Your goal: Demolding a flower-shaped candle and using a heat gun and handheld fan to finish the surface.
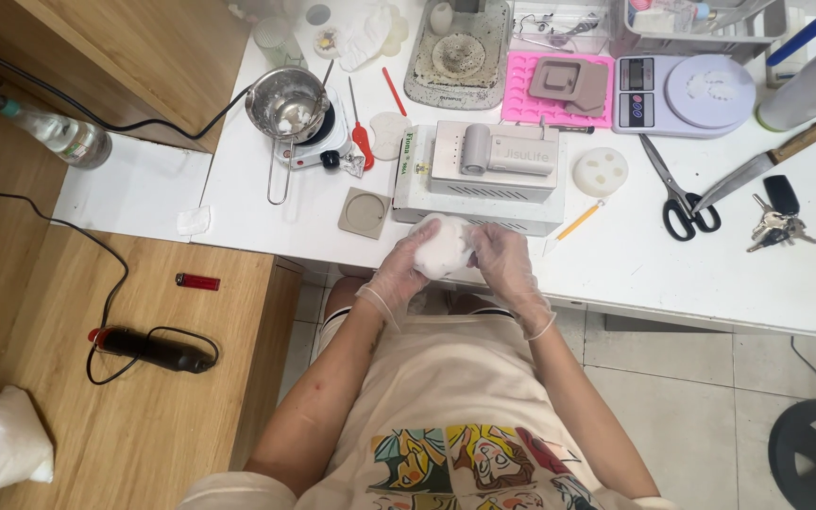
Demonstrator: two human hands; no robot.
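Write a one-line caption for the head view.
Two gloved hands, left hand and right hand, cup a white lump over the white table.

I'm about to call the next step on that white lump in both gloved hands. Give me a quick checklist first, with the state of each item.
1. Both hands on the white lump: ok, left hand and right hand cup it.
2. Gloves on: ok, both.
3. Lump off the white table: ok, held at its near edge.
4. Scissors and knife away from hands: ok, far right.
5. Pot on the hotplate, heat on: cannot tell.
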